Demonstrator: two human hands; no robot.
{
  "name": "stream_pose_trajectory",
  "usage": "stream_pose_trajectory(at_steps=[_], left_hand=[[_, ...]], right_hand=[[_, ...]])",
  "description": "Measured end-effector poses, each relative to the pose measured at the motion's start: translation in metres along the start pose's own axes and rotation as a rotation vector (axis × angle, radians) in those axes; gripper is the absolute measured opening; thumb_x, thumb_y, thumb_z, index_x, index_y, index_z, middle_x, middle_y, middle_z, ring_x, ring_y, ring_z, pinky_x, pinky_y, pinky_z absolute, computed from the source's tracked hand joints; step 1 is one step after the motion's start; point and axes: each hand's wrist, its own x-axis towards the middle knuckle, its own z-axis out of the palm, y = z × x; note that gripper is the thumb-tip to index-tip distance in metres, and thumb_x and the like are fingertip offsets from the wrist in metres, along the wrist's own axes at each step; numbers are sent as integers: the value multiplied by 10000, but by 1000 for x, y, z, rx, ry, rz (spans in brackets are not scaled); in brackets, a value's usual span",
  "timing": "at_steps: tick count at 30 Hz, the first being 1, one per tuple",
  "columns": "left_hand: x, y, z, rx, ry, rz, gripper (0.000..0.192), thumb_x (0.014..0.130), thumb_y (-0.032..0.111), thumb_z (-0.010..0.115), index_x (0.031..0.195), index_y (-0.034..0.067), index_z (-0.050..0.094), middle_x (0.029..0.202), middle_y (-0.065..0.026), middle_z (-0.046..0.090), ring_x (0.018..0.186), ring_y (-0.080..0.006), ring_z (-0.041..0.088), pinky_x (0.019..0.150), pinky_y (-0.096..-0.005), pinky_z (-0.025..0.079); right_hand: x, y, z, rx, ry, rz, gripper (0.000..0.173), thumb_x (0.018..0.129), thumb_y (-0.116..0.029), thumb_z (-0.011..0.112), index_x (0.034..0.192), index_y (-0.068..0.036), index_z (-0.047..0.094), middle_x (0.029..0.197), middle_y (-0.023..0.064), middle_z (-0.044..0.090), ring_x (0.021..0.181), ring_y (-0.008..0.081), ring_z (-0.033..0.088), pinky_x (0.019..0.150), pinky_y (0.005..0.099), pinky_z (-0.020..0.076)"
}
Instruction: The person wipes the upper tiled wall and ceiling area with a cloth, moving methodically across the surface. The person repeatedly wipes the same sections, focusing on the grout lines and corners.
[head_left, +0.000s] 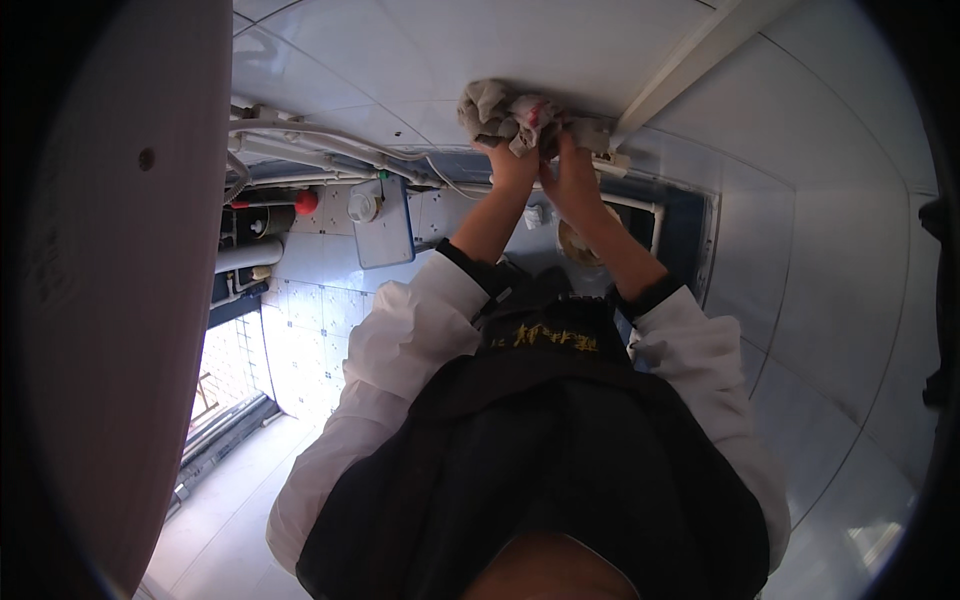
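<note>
A crumpled grey cloth (484, 109) with a pale, red-marked part is bunched up in front of the tiled wall (450, 45). My left hand (510, 159) grips its lower left part, with the fingers mostly hidden in the folds. My right hand (574, 161) holds the cloth's right part, close beside the left one. Both arms reach forward from white sleeves with dark cuffs, over a black apron (555, 337) with yellow writing. Whether the cloth touches the tiles cannot be told.
White pipes (300, 142) and a cable run along the wall at left. Below them are a blue-edged white board (386, 232) with a clear container (364, 205), and a red ball-shaped object (306, 201). A round brownish vessel (581, 244) lies under my right forearm. A large pale panel (127, 262) fills the left.
</note>
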Motion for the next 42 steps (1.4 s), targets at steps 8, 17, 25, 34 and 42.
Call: stream_pose_trajectory(at_steps=[8,17,25,34,42], left_hand=[[5,6,-20,-799,-81,-571,420,797,-15,452,1194,109,399,1057,-106,533,904,-228,596,704,-326,523],[20,-27,-23,12,76,-166,328,840,169,591,1137,31,563,1004,-95,620,931,-199,621,788,-344,518],[0,-30,-29,-833,-72,-635,393,814,42,591,1202,24,528,1095,-124,598,970,-255,622,758,-367,544],[-65,9,-161,-326,22,-354,313,872,214,633,1088,-12,606,1034,-124,632,895,-217,640,731,-335,533],[-11,27,-243,113,146,161,328,910,144,520,1226,62,555,1194,-127,593,1146,-264,545,957,-363,432]], right_hand=[[-3,5,19,204,-252,35,596,811,-53,605,1355,-18,364,1082,272,577,997,425,561,841,471,453],[9,-15,9,284,-304,-5,616,833,-10,534,1404,-38,307,1255,264,502,1172,420,486,949,440,409],[-8,-3,9,317,-359,67,540,780,-73,610,1296,-23,462,1091,213,617,1026,353,597,906,407,453],[-48,-72,-6,371,-547,-392,544,811,-78,616,1322,-37,434,1226,229,538,1154,371,515,983,417,401],[-4,-167,48,300,-554,-485,374,832,-56,576,1188,-4,474,1090,221,590,1026,388,576,886,431,449]])
